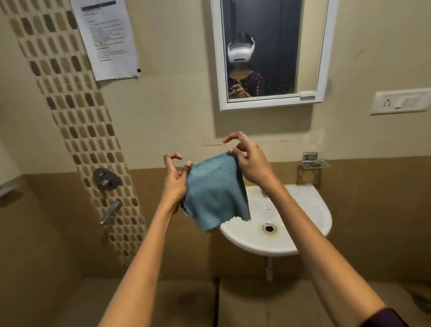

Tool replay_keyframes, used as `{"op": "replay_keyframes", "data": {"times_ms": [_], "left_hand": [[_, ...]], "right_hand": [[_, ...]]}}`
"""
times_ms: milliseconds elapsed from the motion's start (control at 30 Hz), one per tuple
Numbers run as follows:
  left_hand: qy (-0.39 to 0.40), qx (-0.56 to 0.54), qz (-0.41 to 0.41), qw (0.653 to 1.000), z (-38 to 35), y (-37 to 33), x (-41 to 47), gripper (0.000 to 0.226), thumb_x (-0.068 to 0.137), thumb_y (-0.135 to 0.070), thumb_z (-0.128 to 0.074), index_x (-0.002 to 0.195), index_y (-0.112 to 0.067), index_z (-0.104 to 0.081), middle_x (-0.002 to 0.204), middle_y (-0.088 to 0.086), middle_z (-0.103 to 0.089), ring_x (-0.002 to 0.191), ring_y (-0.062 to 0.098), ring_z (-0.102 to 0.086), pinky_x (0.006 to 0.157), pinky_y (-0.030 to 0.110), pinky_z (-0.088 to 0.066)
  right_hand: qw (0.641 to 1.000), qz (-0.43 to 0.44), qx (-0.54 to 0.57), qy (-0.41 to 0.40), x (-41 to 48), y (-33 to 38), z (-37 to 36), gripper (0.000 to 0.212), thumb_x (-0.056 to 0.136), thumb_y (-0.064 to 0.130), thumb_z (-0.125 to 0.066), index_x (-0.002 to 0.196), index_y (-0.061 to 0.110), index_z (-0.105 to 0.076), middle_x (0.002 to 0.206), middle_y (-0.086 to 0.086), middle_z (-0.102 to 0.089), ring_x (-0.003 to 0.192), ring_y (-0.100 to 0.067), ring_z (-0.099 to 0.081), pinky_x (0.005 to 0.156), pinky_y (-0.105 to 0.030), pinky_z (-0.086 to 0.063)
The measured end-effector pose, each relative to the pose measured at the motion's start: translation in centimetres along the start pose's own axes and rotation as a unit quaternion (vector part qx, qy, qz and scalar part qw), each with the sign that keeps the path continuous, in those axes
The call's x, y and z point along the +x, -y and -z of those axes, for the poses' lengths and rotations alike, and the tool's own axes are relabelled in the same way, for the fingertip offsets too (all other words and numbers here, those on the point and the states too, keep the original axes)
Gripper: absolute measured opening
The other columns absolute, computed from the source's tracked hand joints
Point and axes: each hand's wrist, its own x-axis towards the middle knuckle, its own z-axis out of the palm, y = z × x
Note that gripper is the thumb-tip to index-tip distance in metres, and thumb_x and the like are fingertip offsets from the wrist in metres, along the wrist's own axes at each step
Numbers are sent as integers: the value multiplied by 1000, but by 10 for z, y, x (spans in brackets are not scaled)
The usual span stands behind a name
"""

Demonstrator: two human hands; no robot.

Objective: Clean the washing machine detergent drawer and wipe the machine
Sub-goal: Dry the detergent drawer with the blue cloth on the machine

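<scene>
- The blue cloth [215, 194] hangs in mid-air pretty much dead centre of the view. It's held up by its two top corners, and the bottom edge dangles free in front of the sink's left rim.
- Left hand [175, 176] pinches the corner at about 10 o'clock of the cloth, and right hand [250, 160] pinches the one at 1 o'clock. The spare fingers on both curl loosely and hold nothing else.
- Handling guess: it looks like soft, light microfibre with zero stiffness, so it'll flop and bunch. I can't tell if it's wet. Corners are fine for shaking it open, but for wiping I'd fold it into a pad and press with a flat palm.
- The white sink [308, 207] is at 4 o'clock from the cloth, wall-mounted, with the drain showing.
- Further out: wall tap [109, 210] at 9 o'clock, mirror [275, 16] at 1 o'clock, paper notice [106, 35] at 11, socket plate [401, 101] at 2.
- There's no washing machine or drawer anywhere in view.
</scene>
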Motion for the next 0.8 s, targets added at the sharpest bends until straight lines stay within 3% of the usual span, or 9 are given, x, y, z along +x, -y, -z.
{"op": "replay_keyframes", "data": {"times_ms": [67, 133, 233, 300, 333, 433, 567, 700, 800], "left_hand": [[22, -61, 26, 998, -25, -3, 12, 11, 97, -29, -43, 102, -37, -37, 68, 7, -44, 60, 19, -40, 49, 29, -39], [66, -123, 60, 988, -49, -3, 22, 11, 98, -25, -42, 107, -28, -48, 74, 5, -54, 64, 18, -49, 51, 23, -47], [154, -168, 101, 968, -87, -3, 34, 25, 96, -17, -46, 120, -13, -55, 95, 2, -63, 82, 6, -62, 77, 16, -52], [176, -196, 127, 956, -104, -2, 40, 37, 91, -1, -52, 127, -8, -50, 102, 6, -62, 80, 4, -66, 75, 15, -54], [176, -203, 138, 953, -113, 0, 45, 43, 88, 5, -55, 128, -8, -48, 110, 11, -62, 83, 9, -67, 73, 17, -56], [128, -124, 114, 977, -139, 6, 59, 58, 83, 6, -62, 133, -14, -42, 133, 19, -50, 105, 21, -60, 85, 25, -54], [91, 53, 114, 988, -175, 12, 76, 71, 79, -6, -72, 140, -13, -38, 139, 15, -44, 126, 27, -45, 104, 35, -40], [130, 67, 110, 983, -204, 28, 88, 26, 80, -3, -69, 105, -2, -66, 106, 16, -67, 93, 25, -61, 79, 32, -51], [134, 118, 45, 983, -224, 41, 97, 4, 85, -9, -64, 84, -13, -64, 86, 7, -66, 83, 22, -60, 68, 30, -47]], "right_hand": [[987, -73, 141, 14, 7, -26, 20, 14, 98, 12, -45, 101, 26, -46, 59, 0, -39, 48, -6, -34, 44, -19, -33], [962, -136, 235, 13, 10, -49, 37, 10, 99, 15, -43, 97, 24, -44, 57, 3, -39, 42, -2, -36, 40, -17, -31], [922, -186, 340, -13, 21, -74, 65, 12, 100, 17, -42, 90, 22, -48, 64, 5, -47, 41, 0, -40, 38, -14, -31], [888, -206, 410, -2, 28, -89, 86, 9, 96, 12, -48, 96, 21, -50, 73, 2, -55, 48, -3, -51, 44, -16, -41], [880, -211, 425, 13, 31, -99, 97, 20, 92, 3, -53, 103, 20, -49, 80, -1, -60, 59, -7, -59, 51, -19, -49], [907, -240, 345, 41, 35, -128, 120, 61, 77, -23, -56, 123, 14, -39, 101, -14, -58, 85, -22, -62, 66, -25, -58], [924, -303, 232, -18, 35, -156, 131, 62, 79, -22, -55, 130, 6, -33, 90, -9, -53, 78, -16, -58, 62, -20, -55], [924, -343, 166, -39, 42, -184, 139, 49, 79, -21, -56, 120, 3, -42, 79, -4, -49, 72, -12, -52, 68, -24, -49], [930, -342, 127, -36, 45, -196, 144, 36, 81, -18, -54, 103, 11, -50, 77, -3, -51, 69, -9, -51, 61, -20, -45]]}}
